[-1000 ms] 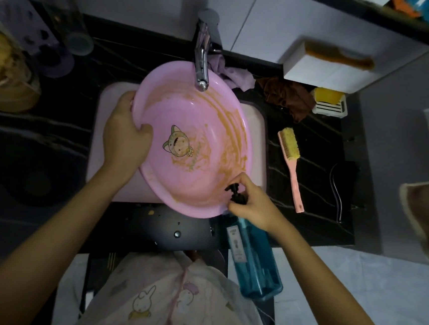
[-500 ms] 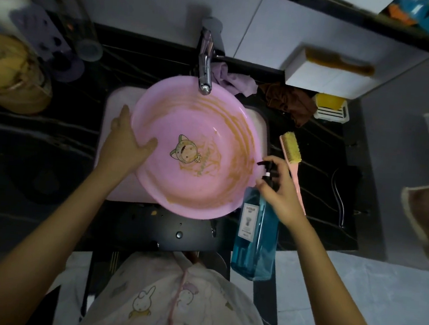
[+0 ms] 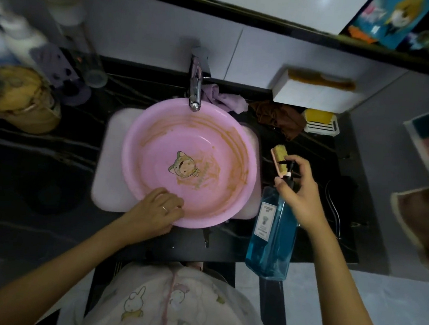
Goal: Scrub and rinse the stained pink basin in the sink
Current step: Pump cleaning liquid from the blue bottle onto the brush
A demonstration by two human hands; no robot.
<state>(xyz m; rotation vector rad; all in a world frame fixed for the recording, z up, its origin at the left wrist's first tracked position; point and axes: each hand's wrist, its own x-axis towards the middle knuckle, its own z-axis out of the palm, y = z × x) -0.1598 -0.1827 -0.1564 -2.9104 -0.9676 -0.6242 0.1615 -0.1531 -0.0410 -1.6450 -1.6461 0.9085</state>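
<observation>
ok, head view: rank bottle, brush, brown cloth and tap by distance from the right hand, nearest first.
1. Bottle: the right hand holds its pump.
2. Brush: just behind the fingers.
3. Brown cloth: farther back, right of the tap.
4. Tap: back left, over the basin.

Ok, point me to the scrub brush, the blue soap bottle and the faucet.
scrub brush (image 3: 280,154), head view, on the yellow bristles of its head.
blue soap bottle (image 3: 269,256), head view, on the blue body below the label.
faucet (image 3: 195,95), head view, on the chrome spout.
</observation>
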